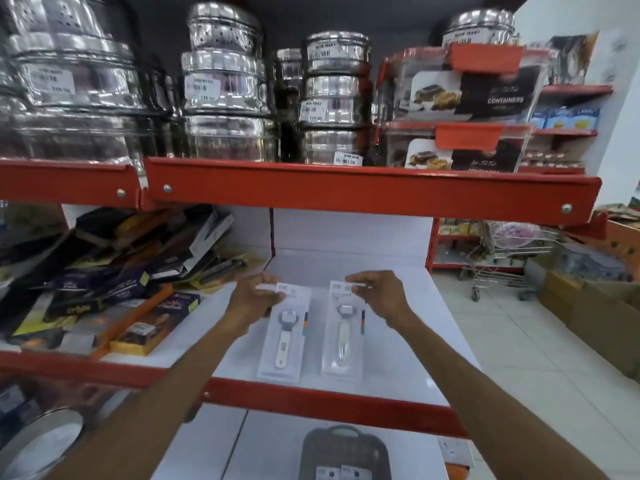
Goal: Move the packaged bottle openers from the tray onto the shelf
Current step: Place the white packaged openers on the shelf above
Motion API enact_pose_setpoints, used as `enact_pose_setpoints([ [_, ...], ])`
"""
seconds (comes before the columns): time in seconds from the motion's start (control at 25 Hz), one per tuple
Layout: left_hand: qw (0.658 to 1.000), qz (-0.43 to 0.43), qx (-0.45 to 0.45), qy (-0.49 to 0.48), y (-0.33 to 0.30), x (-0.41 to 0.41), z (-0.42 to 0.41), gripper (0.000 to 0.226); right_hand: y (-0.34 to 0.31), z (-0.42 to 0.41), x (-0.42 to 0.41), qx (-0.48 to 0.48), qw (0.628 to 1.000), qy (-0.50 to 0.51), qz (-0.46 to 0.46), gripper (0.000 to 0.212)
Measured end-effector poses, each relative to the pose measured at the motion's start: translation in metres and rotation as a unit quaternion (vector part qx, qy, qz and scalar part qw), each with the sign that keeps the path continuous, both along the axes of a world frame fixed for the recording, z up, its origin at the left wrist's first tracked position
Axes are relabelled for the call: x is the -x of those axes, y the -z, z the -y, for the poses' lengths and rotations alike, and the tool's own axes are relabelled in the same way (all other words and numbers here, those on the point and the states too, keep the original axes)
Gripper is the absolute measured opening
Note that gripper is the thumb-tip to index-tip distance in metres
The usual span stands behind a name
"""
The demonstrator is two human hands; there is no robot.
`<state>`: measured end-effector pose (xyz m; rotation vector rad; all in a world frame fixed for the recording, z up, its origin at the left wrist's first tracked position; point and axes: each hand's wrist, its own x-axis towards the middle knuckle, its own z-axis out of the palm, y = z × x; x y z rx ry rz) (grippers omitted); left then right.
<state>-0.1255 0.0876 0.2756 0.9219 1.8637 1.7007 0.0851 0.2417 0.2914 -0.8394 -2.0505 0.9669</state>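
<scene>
Two packaged bottle openers hang over the white shelf with its red front edge. My left hand pinches the top of the left package, which holds an opener with a white handle. My right hand pinches the top of the right package, a similar opener in clear plastic. Both packages point their lower ends toward the shelf's front edge; whether they touch the shelf I cannot tell. A dark tray with more packages sits below the shelf at the bottom of the view.
Boxed goods lie piled on the left part of the same shelf. Steel tins and plastic containers fill the shelf above. A wire trolley and cardboard boxes stand on the tiled floor to the right.
</scene>
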Motion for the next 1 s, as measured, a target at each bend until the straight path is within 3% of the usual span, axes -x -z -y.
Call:
enact_pose_setpoints([
  [0.2,0.995,-0.076,0.056,-0.021,0.04,0.017,-0.016,0.03,0.045,-0.02,0.01,0.054,0.996,0.0,0.065,0.016],
  [0.52,0.952,-0.238,0.187,0.043,0.055,0.014,-0.017,0.043,0.061,-0.004,0.006,-0.031,0.98,-0.061,0.186,0.033],
  [0.68,0.927,-0.341,0.157,0.021,0.038,-0.009,0.008,0.052,0.039,0.02,-0.017,-0.102,0.973,-0.043,0.204,0.049],
  [0.76,0.895,-0.434,0.099,0.006,0.034,-0.027,0.03,0.055,0.034,0.042,-0.037,-0.186,0.964,-0.014,0.188,0.055],
  [0.88,0.819,-0.573,0.011,-0.029,0.042,-0.059,0.065,0.054,0.041,0.082,-0.073,-0.322,0.937,0.041,0.127,0.056],
  [1.0,0.76,-0.648,-0.036,-0.032,0.063,-0.086,0.091,0.041,0.069,0.113,-0.108,-0.405,0.911,0.049,0.061,0.051],
])
